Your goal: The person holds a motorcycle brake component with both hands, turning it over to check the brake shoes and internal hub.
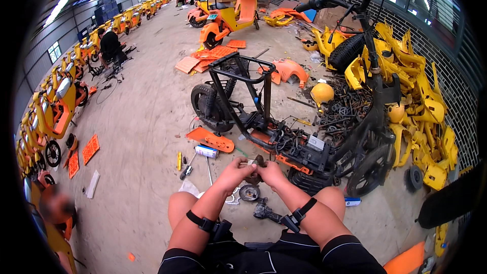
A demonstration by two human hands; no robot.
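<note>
My left hand (pixel 237 174) and my right hand (pixel 271 173) meet in front of my knees. Both are closed on one small dark brown part (pixel 260 161), its middle partly covered by my fingers; its exact kind is hard to make out. Just below the hands a round metal plate-like part (pixel 249 193) lies on the floor. A cordless power tool (pixel 266 211) rests between my legs. Beyond my hands stands a stripped scooter frame (pixel 264 116), its black battery-side parts and wiring exposed.
Left of my hands lie a spray can (pixel 207 151), a screwdriver (pixel 187 168), a yellow marker-like stick (pixel 179 161) and an orange panel (pixel 210 139). Yellow body panels (pixel 431 116) are heaped along the right wall. Another person (pixel 110 48) crouches far left by rows of scooters (pixel 61 106).
</note>
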